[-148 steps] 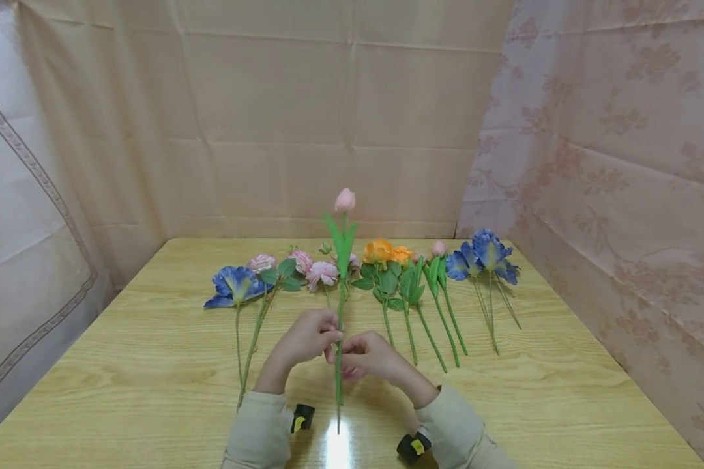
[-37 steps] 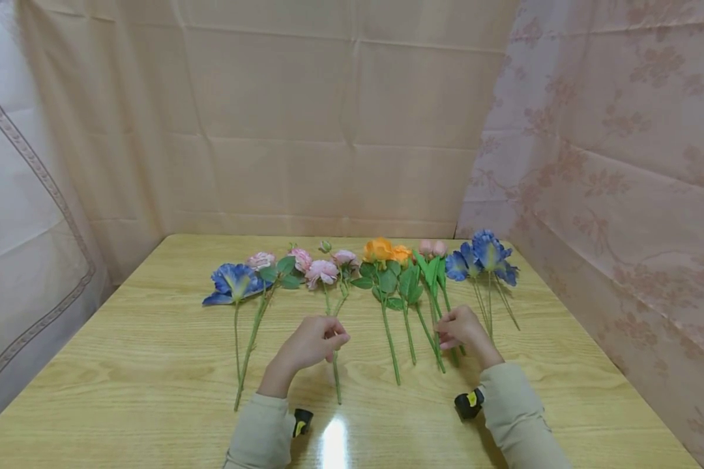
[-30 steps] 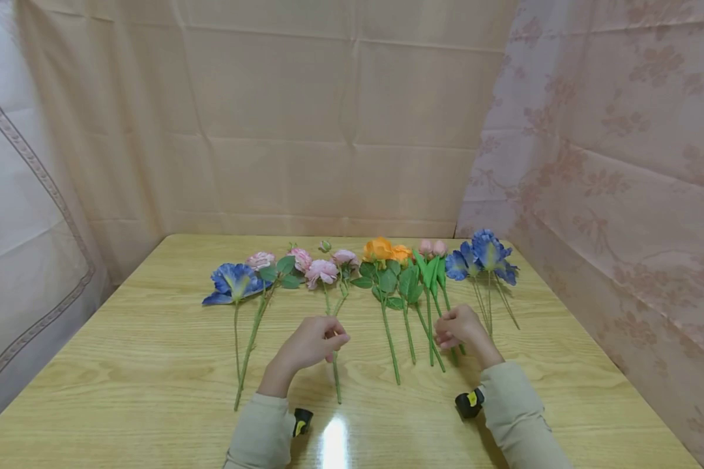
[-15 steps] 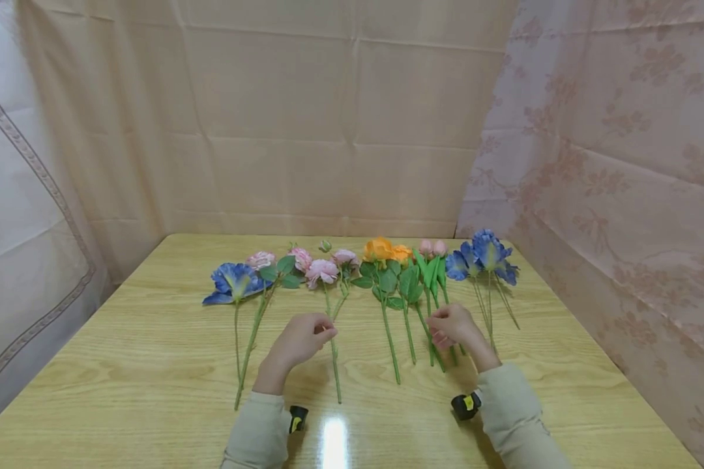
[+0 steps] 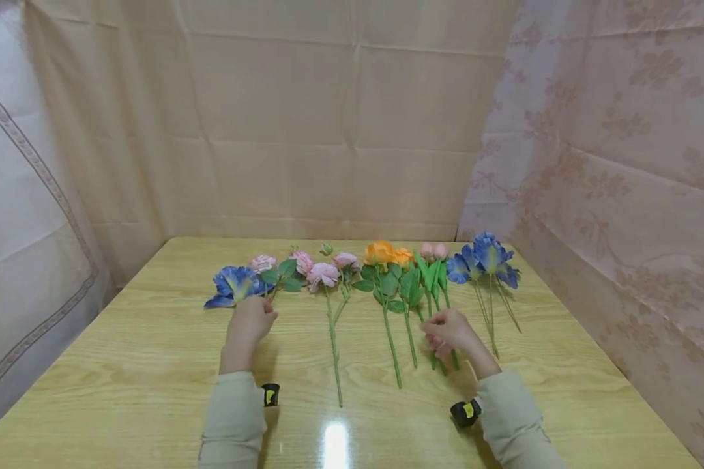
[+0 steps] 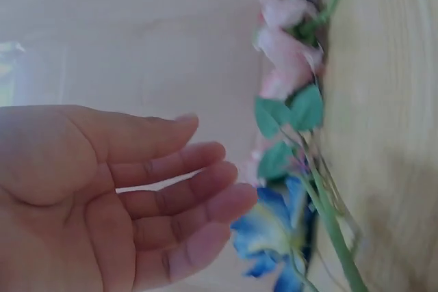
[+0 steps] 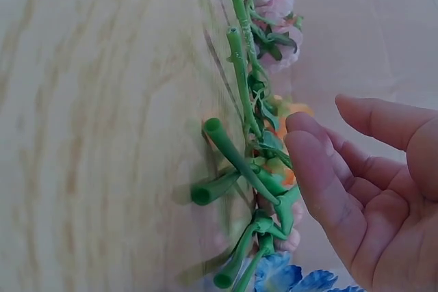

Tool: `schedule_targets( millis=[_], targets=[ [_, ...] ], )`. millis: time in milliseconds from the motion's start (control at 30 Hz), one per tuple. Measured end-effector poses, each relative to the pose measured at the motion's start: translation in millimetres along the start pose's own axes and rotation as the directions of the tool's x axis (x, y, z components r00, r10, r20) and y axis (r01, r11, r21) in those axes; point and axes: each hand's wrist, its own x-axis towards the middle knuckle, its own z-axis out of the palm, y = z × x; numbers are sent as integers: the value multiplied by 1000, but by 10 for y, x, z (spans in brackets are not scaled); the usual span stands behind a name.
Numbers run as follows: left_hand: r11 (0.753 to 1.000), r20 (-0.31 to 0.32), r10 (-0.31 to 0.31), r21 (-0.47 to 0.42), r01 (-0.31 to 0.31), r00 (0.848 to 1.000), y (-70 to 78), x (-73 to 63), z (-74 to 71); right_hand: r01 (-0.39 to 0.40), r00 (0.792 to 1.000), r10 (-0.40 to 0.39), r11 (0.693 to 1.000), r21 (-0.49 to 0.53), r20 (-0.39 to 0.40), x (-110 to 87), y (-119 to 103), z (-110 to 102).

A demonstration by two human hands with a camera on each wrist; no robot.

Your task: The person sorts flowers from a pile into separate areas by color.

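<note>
My left hand (image 5: pixel 249 322) is over the left end of the flower row, by the blue flower (image 5: pixel 232 284) and the stems beside it. In the left wrist view its fingers (image 6: pixel 212 206) are loosely bent, holding nothing. My right hand (image 5: pixel 453 331) hovers over the stems of the pink tulips (image 5: pixel 434 250), overlapping them in the head view. The right wrist view shows its fingers (image 7: pixel 316 169) relaxed, with no stem between them, and green tulip stems (image 7: pixel 236 162) lying beyond. Pink ruffled flowers (image 5: pixel 324 275) with a long green stem lie between the hands.
Two orange flowers (image 5: pixel 379 252) with green leaves lie left of the tulips. Several blue flowers (image 5: pixel 490 254) lie at the right end. All rest on a wood-grain table (image 5: pixel 152 365), with a beige curtain (image 5: pixel 328 130) behind. Black straps are at both wrists.
Earlier both hands held a pink tulip upright; it now lies among the other tulips at right. My left hand has moved left to the blue flower; the right has left the stem.
</note>
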Motion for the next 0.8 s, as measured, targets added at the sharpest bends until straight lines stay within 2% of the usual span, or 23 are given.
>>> schedule_targets(
  millis=[167,367,600,800],
  targets=[
    [998,29,-68,-1,68,997,-171,29,-10,4,1000,-4,1000,9,11,-10,9,16],
    [991,83,-109,82,103,991,-346,65,7,-12,1000,12,1000,4,10,4,31,41],
    [981,156,-170,119,152,973,-421,107,60,-8,1000,8,1000,11,16,8,49,59],
    [981,134,-177,101,164,975,-463,117,127,9,1000,-9,1000,6,26,0,55,66]
  ],
)
